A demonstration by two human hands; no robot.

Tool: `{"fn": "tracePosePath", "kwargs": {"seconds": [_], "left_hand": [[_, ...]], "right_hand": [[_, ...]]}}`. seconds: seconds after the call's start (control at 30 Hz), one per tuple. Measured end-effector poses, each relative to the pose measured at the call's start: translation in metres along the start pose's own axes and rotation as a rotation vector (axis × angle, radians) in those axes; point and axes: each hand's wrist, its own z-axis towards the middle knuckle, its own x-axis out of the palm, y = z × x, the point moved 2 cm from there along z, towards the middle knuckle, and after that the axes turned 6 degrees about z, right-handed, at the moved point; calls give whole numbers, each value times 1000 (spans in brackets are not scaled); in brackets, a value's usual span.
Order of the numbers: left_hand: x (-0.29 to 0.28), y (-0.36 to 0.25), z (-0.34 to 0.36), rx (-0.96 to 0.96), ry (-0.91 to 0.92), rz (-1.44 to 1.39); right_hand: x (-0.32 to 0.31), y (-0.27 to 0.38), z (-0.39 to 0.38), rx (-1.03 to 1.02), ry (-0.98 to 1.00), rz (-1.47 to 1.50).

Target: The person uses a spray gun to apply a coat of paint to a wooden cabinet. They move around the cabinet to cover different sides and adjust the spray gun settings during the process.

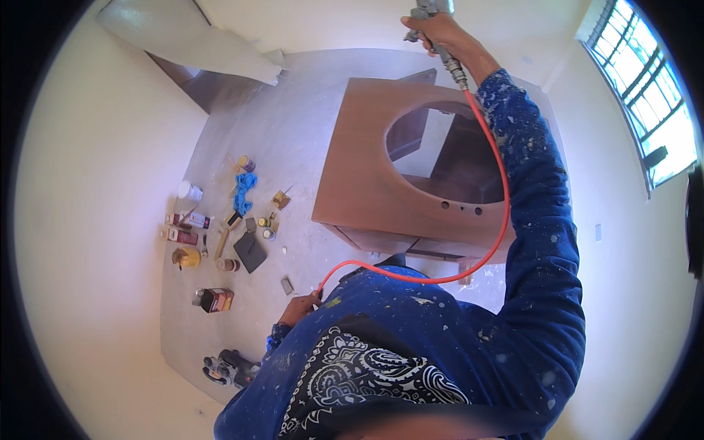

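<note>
Held high at the top, my right hand (pixel 434 33) is closed on a metal spray gun (pixel 444 9). A red air hose (pixel 500 169) runs from its fitting, loops down past my arm and across my front to my left hand (pixel 297 308), which is closed on it near my waist. Below and beyond the gun stands a brown wooden cabinet (pixel 352 161) with a large oval cutout and small round holes in its top.
Cans and bottles (pixel 189 192), blue gloves (pixel 243 187), a dark flat pad (pixel 251 253), and a machine (pixel 227 367) lie on the grey floor at the left. A hanging sheet (pixel 183 33) is at the back left. A barred window (pixel 638 73) is at the right.
</note>
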Motion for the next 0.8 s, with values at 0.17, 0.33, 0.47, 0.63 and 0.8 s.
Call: {"fn": "tracePosePath", "kwargs": {"seconds": [0.17,0.33,0.47,0.63,0.8], "left_hand": [[14,49,-6,6,-7,-6],[10,68,-1,240,-108,113],[5,70,16,295,-83,109],[7,67,45,62,104,-122],[9,62,60,12,130,-428]], "right_hand": [[73,15,4,23,96,225],[50,-7,-5,46,46,232],[-23,-41,-33,98,-82,130],[-132,-79,-89,189,-383,82],[-191,-94,-136,305,-720,-201]]}}
